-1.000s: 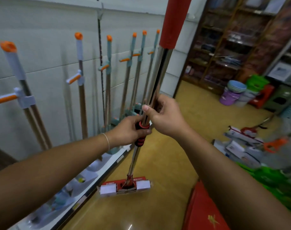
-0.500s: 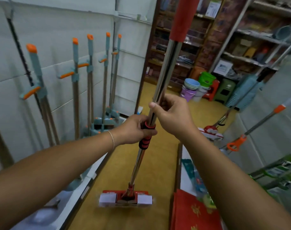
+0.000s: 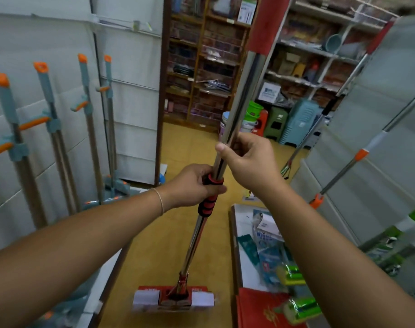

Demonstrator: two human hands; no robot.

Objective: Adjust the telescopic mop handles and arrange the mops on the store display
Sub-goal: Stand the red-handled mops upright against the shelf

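now both hands grip one mop handle [image 3: 237, 114]: left hand [image 3: 192, 185] on collar [image 3: 210, 196], right hand [image 3: 249, 159] above.

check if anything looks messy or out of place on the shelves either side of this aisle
The grey and orange mops on the left lean in a tidy row. The low right shelf looks messy: packets lie loosely heaped at mixed angles.
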